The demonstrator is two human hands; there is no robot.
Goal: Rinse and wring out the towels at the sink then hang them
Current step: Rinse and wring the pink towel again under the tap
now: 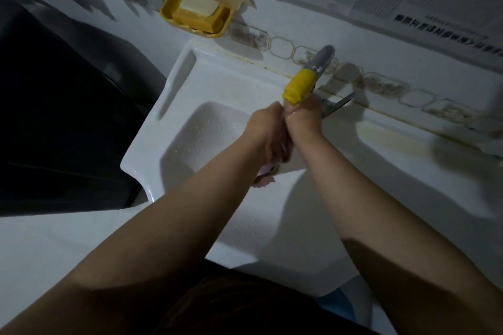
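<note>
Left to right: yellow soap dish [169, 14] on the wall, a pale bar of soap [199, 5] lying in it on top of a darker yellow block, well apart from the splash zone.

White sink [174, 81]: basin shows only droplets, no standing water visible.

Left hand [265, 132] and right hand [302, 119] are pressed together over the basin, right under the tap's yellow spout [299, 85]. Both are clenched round a pink towel [262, 181]; its twisted tail pokes out below the left hand. Probably held there so wrung water drains into the bowl. Cannot tell whether the tap runs.

Looks like the wringing step; hanging not yet done.
</note>
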